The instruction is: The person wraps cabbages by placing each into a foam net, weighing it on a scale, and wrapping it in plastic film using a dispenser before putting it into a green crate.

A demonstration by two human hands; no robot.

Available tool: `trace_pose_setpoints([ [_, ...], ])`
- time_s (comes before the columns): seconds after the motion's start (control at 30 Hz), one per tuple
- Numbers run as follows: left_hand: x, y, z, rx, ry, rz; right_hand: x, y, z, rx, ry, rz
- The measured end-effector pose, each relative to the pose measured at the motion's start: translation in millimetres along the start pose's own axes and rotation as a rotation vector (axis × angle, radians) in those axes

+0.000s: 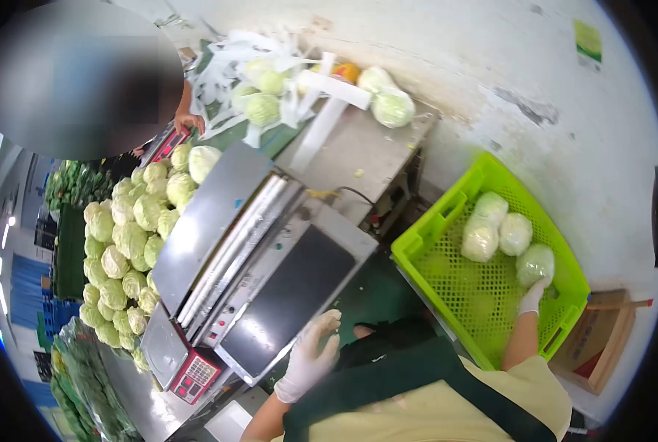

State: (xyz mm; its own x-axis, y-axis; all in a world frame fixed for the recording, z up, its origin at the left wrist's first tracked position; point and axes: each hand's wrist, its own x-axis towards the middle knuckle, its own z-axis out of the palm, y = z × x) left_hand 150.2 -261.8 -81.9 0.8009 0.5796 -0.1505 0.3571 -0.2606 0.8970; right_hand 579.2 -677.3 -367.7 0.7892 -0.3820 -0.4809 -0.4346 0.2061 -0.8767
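White-gloved right hand (533, 297) seems to grip a round film-wrapped cabbage (537, 262) at four o'clock in the lime-green plastic crate (425, 243); left hand (310, 359) hangs open at six o'clock beside the grey wrapping machine (218, 214).

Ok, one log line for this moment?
right hand: touching wrapped cabbage in green crate | left hand: open, by wrapping machine

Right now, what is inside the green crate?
Four wrapped cabbages lie inside the green crate; the right hand touches one. The arm hides its near corner.
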Motion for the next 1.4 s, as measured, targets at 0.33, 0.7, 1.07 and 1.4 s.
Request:
trace_pose_setpoints([
  [0.33,49,-5,-224,0.186,0.465,0.095,-214,-158,358,-0.361,-0.498,-1.061],
  [0.7,313,-147,-425,-0.809,0.381,-0.491,-583,20,867,-1.041,-2.006,-0.491],
  [1.07,408,-137,-387,-1.068,0.746,-0.402,-639,65,863,-0.718,-2.382,-0.615],
  [1.4,159,-36,-330,-0.258,0.568,-0.021,-643,-58,608,-0.863,-2.347,-0.233],
])
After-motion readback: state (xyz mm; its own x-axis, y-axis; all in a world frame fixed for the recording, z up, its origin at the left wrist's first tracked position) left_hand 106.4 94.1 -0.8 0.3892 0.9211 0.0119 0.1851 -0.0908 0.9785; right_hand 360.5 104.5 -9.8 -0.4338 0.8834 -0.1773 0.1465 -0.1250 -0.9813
